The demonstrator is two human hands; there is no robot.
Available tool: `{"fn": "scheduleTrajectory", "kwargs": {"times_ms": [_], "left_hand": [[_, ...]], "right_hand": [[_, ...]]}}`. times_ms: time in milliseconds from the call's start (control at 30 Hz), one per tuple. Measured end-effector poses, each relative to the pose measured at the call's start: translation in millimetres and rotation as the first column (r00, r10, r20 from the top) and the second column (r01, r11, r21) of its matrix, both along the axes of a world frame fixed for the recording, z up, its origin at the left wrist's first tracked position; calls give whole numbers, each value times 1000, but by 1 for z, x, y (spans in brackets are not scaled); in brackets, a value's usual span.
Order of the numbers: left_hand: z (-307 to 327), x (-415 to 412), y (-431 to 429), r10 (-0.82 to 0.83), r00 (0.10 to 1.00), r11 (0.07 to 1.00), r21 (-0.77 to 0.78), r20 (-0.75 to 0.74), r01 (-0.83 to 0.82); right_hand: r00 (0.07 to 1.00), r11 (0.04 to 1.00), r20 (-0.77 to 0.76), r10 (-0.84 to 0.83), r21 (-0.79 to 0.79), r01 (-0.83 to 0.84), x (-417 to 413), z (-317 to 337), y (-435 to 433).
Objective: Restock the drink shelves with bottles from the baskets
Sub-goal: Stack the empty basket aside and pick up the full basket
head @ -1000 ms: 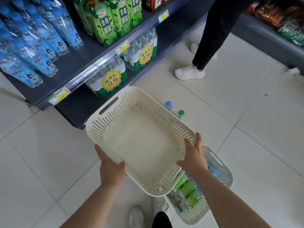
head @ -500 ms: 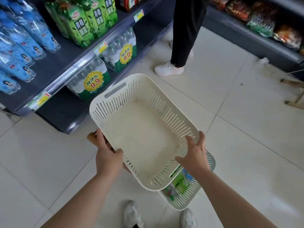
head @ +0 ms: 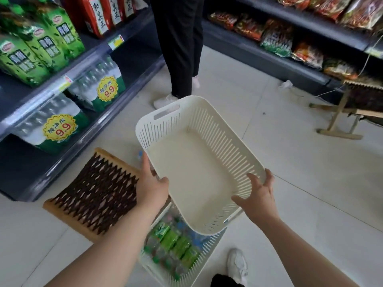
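left hand (head: pixel 152 191), right hand (head: pixel 260 200), forearms (head: pixel 116 245) bare | white sneaker (head: pixel 237 266) (seen from above) | black trouser leg (head: pixel 222 282)

The floor (head: pixel 290 162) was pale glossy tile with thin grout lines. A dark shelf unit (head: pixel 248 56) carrying snack packets (head: pixel 276 38) lined the far side. A wooden stool (head: pixel 339 134) stood near it.
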State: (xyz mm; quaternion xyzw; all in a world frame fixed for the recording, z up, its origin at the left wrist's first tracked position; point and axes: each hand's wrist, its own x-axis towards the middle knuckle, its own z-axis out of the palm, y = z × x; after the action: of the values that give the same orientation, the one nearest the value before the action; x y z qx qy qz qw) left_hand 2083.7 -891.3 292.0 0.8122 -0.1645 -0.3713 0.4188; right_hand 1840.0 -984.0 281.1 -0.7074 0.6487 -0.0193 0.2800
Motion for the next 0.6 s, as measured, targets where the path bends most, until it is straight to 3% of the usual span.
{"fn": "scheduleTrajectory", "kwargs": {"times_ms": [300, 600], "left_hand": [[-101, -128, -149, 10, 992, 999, 50, -127, -4], [-243, -184, -175, 78, 986, 975, 219, -149, -44]], "right_hand": [[993, 990, 6, -118, 79, 117, -126, -85, -120], [999, 987, -22, 36, 158, -32, -169, -213, -172]]}}
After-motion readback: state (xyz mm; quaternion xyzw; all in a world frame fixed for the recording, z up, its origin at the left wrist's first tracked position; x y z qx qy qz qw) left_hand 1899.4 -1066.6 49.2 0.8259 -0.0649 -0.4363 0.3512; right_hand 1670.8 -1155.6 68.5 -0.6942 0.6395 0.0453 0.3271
